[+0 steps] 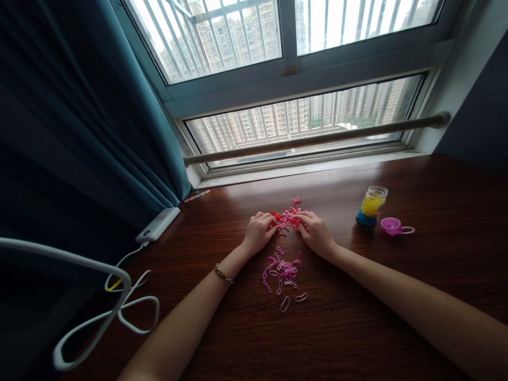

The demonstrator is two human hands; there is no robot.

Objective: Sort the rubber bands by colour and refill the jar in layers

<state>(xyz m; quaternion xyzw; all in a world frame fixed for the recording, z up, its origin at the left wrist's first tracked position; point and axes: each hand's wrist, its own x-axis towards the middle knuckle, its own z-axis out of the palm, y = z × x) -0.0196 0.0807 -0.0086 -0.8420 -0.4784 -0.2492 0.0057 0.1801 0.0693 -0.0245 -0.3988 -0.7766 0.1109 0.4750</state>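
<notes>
Shot across a glossy, wood-grained table, with draped blue curtain at upper left. Touching with left hand and right hand, apart and curled, a tangled heap of thin red-pink loops at frame center; cannot tell if clamped on any.

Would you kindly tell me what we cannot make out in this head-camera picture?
- Head view: part of the far pile of bands is covered by the left grip and right grip; whether either holds a band is unclear.
- Head view: single pieces in the glass jar are too small.
- Head view: the thick white cable is cut off by the left edge.
</notes>
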